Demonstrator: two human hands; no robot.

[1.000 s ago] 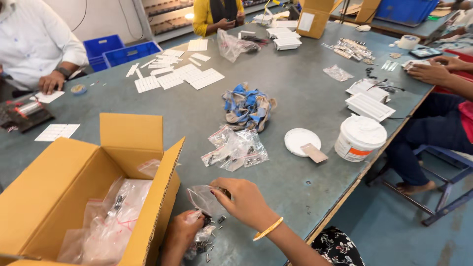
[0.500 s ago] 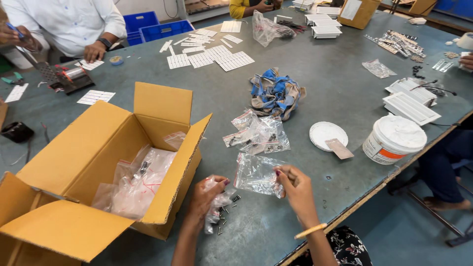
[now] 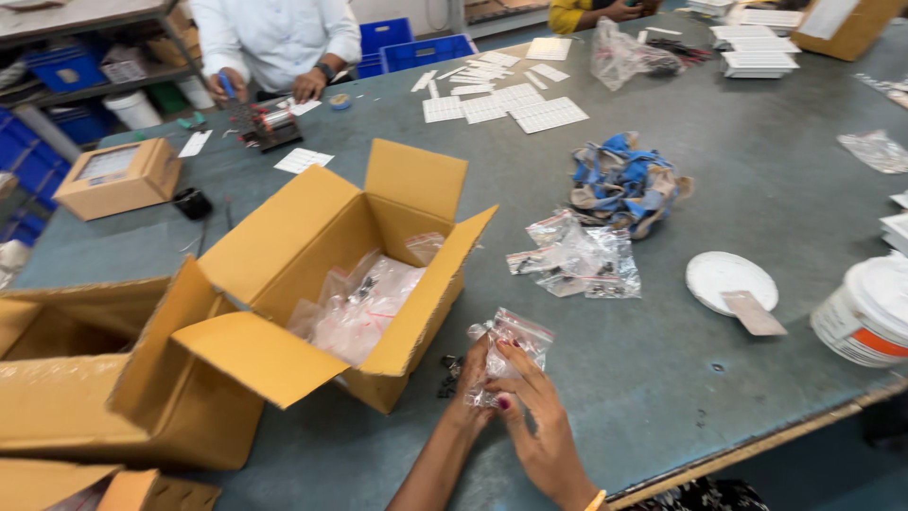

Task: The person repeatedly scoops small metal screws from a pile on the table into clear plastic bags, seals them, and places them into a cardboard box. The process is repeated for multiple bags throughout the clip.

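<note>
Both my hands hold one small clear plastic bag just above the grey-green table, near its front edge. My left hand grips the bag's lower left side. My right hand pinches its lower right part. Small dark parts lie on the table just left of my left hand. An open cardboard box with several filled clear bags stands directly to the left of the hands. A loose pile of clear bags lies beyond my hands.
A blue and tan bundle of straps lies mid-table. A white lid with a tan card and a white tub stand at the right. More cardboard boxes sit at the left. A person in white works at the far side; white cards lie near.
My view has swung left and closer. My hands have come together on the clear bag, which was held spread out between them before.
</note>
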